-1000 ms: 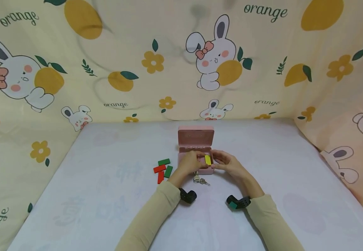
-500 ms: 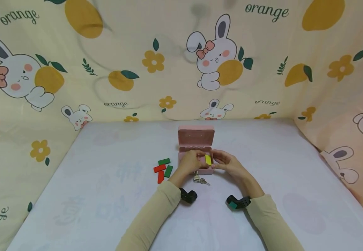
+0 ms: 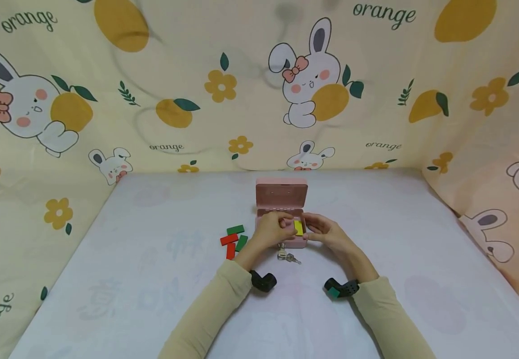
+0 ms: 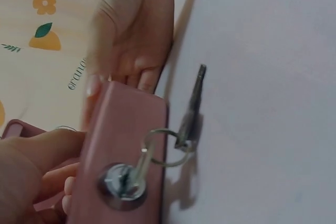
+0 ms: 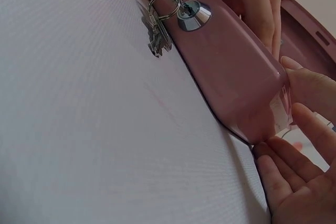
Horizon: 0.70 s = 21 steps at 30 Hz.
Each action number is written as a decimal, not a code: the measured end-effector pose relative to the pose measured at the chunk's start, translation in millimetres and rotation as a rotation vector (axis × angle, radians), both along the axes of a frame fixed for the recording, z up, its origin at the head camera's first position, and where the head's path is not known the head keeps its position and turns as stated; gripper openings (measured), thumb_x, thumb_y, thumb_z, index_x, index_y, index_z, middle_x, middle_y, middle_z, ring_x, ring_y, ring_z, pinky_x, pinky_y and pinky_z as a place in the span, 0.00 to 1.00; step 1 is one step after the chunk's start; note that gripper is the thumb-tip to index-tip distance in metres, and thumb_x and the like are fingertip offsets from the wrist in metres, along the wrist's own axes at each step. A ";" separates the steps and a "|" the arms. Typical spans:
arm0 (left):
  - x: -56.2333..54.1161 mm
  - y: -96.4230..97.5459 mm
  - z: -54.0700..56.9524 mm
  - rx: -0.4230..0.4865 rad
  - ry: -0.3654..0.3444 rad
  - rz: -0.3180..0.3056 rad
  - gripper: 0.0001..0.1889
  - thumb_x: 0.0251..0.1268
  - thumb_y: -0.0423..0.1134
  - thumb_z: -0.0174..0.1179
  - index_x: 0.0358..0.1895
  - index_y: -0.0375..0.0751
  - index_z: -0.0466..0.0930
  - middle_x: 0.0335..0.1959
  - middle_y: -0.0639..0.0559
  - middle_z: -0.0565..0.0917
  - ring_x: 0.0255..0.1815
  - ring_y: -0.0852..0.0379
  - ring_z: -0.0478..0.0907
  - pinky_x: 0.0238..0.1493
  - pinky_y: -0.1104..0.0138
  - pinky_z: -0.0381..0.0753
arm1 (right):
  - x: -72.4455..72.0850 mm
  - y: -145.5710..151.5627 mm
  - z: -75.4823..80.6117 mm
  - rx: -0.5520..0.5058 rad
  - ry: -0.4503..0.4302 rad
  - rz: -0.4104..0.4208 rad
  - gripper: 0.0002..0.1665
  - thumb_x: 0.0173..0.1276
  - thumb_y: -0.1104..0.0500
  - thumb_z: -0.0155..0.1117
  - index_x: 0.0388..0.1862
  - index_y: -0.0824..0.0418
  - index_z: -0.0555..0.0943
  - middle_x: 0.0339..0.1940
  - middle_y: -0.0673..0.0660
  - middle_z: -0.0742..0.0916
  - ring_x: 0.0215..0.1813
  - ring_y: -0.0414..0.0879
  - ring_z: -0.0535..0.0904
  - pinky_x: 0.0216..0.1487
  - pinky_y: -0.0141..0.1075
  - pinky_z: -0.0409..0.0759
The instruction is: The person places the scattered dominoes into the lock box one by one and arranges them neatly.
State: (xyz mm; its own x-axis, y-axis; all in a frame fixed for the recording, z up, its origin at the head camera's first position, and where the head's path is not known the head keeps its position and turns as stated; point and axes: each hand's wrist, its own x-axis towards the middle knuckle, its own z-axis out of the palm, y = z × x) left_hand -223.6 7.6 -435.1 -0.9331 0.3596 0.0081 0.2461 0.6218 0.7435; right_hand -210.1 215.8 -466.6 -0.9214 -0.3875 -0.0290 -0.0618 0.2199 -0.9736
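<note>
A small pink lockbox [image 3: 294,243] stands with its lid [image 3: 281,195] raised. Inside it, at the right side, lies yellow blockwork [image 3: 299,227]. My left hand [image 3: 270,230] reaches over the front wall into the box, fingers bent loosely beside the yellow, with no object visible in them. Its fingertips are partly hidden by the box wall in the left wrist view. My right hand [image 3: 328,232] braces the box's right end, fingertips against the outer wall and near the rim. A key sits in the front lock [image 4: 124,186], with another key [image 4: 192,109] hanging from its ring.
Left of the box, red blocks [image 3: 229,239] and green blocks [image 3: 235,230] lie on the white tabletop [image 3: 169,279]. Behind the table hangs a cloth [image 3: 214,119] printed with rabbits and oranges. Each wrist wears a black camera [image 3: 263,281].
My left hand has drawn back slightly from the yellow blockwork, showing more of it, and its forearm has shifted a little left. My right hand stays at the box's end.
</note>
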 end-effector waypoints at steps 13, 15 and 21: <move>8.3 -18.4 13.3 0.079 0.003 -0.049 0.18 0.58 0.40 0.67 0.52 0.39 0.83 0.29 0.49 0.76 0.32 0.59 0.69 0.31 0.75 0.66 | 0.1 -0.1 0.7 0.005 -0.018 -0.011 0.40 0.65 0.62 0.65 0.72 0.68 0.60 0.74 0.70 0.65 0.77 0.64 0.58 0.73 0.40 0.60; 10.0 -21.4 13.9 0.080 -0.003 -0.050 0.19 0.58 0.40 0.67 0.52 0.39 0.83 0.29 0.49 0.75 0.32 0.59 0.68 0.30 0.75 0.66 | 0.1 0.0 1.0 0.005 -0.024 -0.014 0.40 0.65 0.62 0.65 0.72 0.68 0.60 0.74 0.70 0.64 0.77 0.64 0.58 0.74 0.43 0.58; 15.9 -29.8 16.7 0.091 -0.007 -0.059 0.19 0.59 0.40 0.67 0.52 0.38 0.83 0.29 0.49 0.74 0.31 0.59 0.68 0.30 0.75 0.65 | -0.1 -0.6 1.3 0.009 -0.025 -0.019 0.40 0.65 0.61 0.65 0.72 0.68 0.60 0.74 0.70 0.65 0.77 0.64 0.58 0.75 0.46 0.57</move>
State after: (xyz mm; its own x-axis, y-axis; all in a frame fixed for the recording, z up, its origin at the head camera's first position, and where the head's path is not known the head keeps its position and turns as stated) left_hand -207.7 -22.3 -418.4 -0.9104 0.4121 0.0367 0.2748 0.5359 0.7983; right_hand -210.3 215.2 -465.4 -0.9275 -0.3697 -0.0556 -0.0333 0.2298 -0.9727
